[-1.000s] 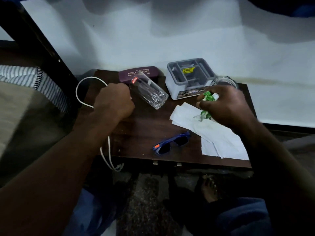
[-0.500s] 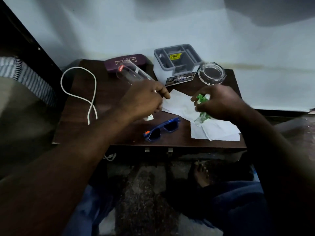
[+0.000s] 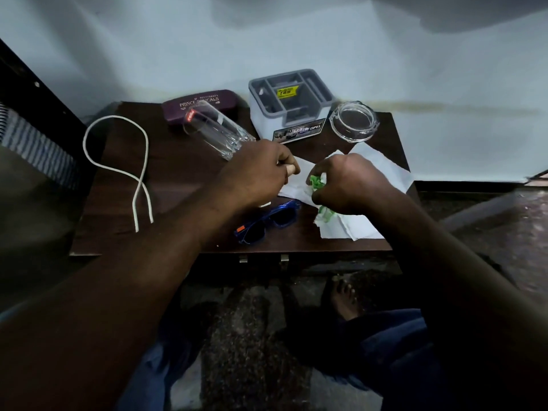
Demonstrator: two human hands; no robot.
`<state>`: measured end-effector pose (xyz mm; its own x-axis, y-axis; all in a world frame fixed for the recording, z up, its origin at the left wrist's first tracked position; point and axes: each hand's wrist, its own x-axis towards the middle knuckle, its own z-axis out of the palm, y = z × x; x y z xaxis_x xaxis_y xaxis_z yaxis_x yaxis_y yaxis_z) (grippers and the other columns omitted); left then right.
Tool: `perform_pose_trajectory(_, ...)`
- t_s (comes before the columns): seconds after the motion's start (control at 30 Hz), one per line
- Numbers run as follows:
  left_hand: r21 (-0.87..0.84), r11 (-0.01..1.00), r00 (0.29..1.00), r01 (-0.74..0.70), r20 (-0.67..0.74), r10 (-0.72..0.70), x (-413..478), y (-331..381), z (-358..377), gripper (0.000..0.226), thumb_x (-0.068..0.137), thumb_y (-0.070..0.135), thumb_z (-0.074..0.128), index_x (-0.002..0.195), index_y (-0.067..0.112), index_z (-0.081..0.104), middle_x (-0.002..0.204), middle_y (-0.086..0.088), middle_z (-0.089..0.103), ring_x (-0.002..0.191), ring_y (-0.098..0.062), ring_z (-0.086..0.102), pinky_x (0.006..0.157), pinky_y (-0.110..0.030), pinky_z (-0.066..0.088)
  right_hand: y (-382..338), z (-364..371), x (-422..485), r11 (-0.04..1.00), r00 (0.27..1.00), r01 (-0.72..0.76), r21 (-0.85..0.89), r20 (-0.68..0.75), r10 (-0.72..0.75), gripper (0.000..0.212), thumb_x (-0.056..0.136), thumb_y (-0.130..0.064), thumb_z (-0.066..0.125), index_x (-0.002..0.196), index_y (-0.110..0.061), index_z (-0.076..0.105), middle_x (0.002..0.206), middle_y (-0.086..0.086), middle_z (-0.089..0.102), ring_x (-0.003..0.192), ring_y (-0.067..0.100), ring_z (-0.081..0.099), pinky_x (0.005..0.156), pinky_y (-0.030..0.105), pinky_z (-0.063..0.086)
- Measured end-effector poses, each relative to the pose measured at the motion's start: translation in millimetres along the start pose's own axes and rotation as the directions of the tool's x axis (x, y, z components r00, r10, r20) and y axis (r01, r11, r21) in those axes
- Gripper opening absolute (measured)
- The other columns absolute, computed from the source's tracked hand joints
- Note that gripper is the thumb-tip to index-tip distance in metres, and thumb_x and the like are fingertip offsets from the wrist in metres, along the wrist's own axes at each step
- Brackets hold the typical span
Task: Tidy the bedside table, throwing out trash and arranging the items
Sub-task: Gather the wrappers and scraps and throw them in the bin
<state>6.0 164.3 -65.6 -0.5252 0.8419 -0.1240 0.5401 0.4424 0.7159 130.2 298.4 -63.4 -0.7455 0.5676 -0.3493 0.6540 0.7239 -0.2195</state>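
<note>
- My left hand (image 3: 258, 176) has left the white cord (image 3: 136, 218) at the left of the tabletop (image 3: 184, 179). It has crossed to the middle and is now just beside my right hand (image 3: 355, 185).
- The cord now lies in a loose loop on the wood, with nothing touching it.
- My right hand has barely moved. Its fingers are curled tight round the crumpled green-and-white wrapper (image 3: 316, 181), which sticks out above and below the fist.
- I read this as the trash step: both hands are gathering over the white paper (image 3: 382, 170), so wrapper and sheets look ready to be bunched up together. None of it has been thrown out yet.
- My left hand is knuckles-up with the fingers folded under and the thumb pressed along the forefinger. A small white bit peeks out beneath it, but I cannot tell whether it actually holds anything.
- Both forearms reach in from the near edge and meet above the paper. The blue sunglasses (image 3: 267, 222) lie just below my wrists, and the glass (image 3: 216, 133) lies on its side behind my left hand.
</note>
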Motion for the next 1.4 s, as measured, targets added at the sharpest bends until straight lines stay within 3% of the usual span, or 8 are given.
perform_pose_trajectory(0.2, 0.044, 0.999, 0.999, -0.001, -0.052, 0.003, 0, 5, 3, 0.016, 0.097, 0.034, 0.068, 0.102, 0.023, 0.079, 0.082, 0.009, 0.065, 0.084, -0.015, 0.066, 0.071, -0.028, 0.044, 9, -17, -5, 0.887, 0.976, -0.013, 0.462, -0.187, 0.112, 0.017, 0.078, -0.027, 0.088, 0.091, -0.018, 0.08, 0.081, 0.006, 0.078, 0.078, 0.024, 0.077, 0.072, 0.042, 0.065)
perform_pose_trajectory(0.43, -0.159, 0.987, 0.999, -0.035, -0.017, 0.033, -6, 25, -2, 0.017, 0.098, 0.036, 0.068, 0.101, 0.02, 0.073, 0.064, 0.01, 0.064, 0.05, 0.001, 0.061, 0.052, -0.021, 0.049, 2, -30, -13, 0.062, 0.988, -0.147, 0.987, 0.15, -0.045, 0.018, 0.095, -0.013, 0.058, 0.106, -0.001, 0.065, 0.081, 0.014, 0.068, 0.064, 0.021, 0.065, 0.059, 0.031, 0.052)
perform_pose_trajectory(0.7, 0.304, 0.908, 0.906, -0.289, -0.22, 0.362, -34, 48, 6, 0.009, 0.093, 0.017, 0.059, 0.099, 0.017, 0.065, 0.097, -0.007, 0.07, 0.092, -0.032, 0.062, 0.069, -0.032, 0.031, -20, -22, -37, -0.198, 0.996, -0.035, 0.979, 0.051, 0.074, 0.032, 0.094, -0.022, 0.043, 0.064, -0.019, 0.055, 0.065, 0.005, 0.057, 0.057, 0.024, 0.052, 0.057, 0.025, 0.04)
perform_pose_trajectory(0.87, -0.087, 0.959, 0.901, -0.271, -0.373, 0.221, -61, 73, 23, 0.03, 0.096, 0.033, 0.05, 0.073, 0.015, 0.054, 0.071, -0.001, 0.059, 0.076, -0.026, 0.059, 0.069, -0.041, 0.043, -22, -13, -61, -0.362, 0.971, -0.102, 0.927, 0.172, 0.165, 0.025, 0.099, -0.019, 0.04, 0.108, -0.007, 0.06, 0.106, 0.025, 0.069, 0.097, 0.035, 0.07, 0.09, 0.041, 0.057)
perform_pose_trajectory(1.0, 0.111, 0.975, 0.891, -0.192, -0.397, 0.221, -69, 91, 45, 0.03, 0.101, 0.032, 0.055, 0.078, 0.013, 0.06, 0.081, -0.012, 0.067, 0.085, -0.034, 0.063, 0.068, -0.04, 0.037, -14, -9, -96, -0.43, 0.975, -0.105, 0.897, 0.178, 0.132, 0.035, 0.106, -0.013, 0.034, 0.091, -0.002, 0.063, 0.083, 0.019, 0.068, 0.071, 0.026, 0.07, 0.065, 0.026, 0.058)
perform_pose_trajectory(1.13, 0.062, 0.97, 0.89, -0.235, -0.386, 0.241, -84, 124, 78, 0.019, 0.103, 0.021, 0.052, 0.092, 0.008, 0.062, 0.099, -0.017, 0.067, 0.098, -0.036, 0.061, 0.077, -0.041, 0.036, 11, -14, -142, -0.448, 0.983, -0.047, 0.893, 0.121, 0.137, 0.027, 0.105, -0.021, 0.043, 0.109, -0.006, 0.065, 0.103, 0.018, 0.066, 0.102, 0.032, 0.066, 0.102, 0.041, 0.051)
perform_pose_trajectory(1.33, -0.139, 0.96, 0.928, -0.241, -0.323, 0.186, -101, 197, 131, 0.007, 0.096, 0.017, 0.056, 0.099, 0.01, 0.058, 0.101, -0.011, 0.067, 0.099, -0.033, 0.06, 0.077, -0.039, 0.036, 82, -25, -204, -0.559, 0.976, 0.04, 0.828, 0.088, 0.2, 0.056, 0.102, -0.038, 0.043, 0.143, -0.006, 0.062, 0.139, 0.021, 0.065, 0.13, 0.036, 0.062, 0.12, 0.044, 0.039)
perform_pose_trajectory(1.4, -0.211, 0.951, 0.946, -0.227, -0.278, 0.164, -102, 222, 149, 0.006, 0.096, 0.016, 0.056, 0.091, 0.013, 0.056, 0.095, -0.007, 0.066, 0.094, -0.031, 0.06, 0.075, -0.038, 0.039, 109, -26, -221, -0.561, 0.951, 0.09, 0.823, 0.096, 0.294, 0.05, 0.102, -0.037, 0.042, 0.124, -0.004, 0.072, 0.122, 0.017, 0.073, 0.112, 0.034, 0.07, 0.114, 0.044, 0.043)
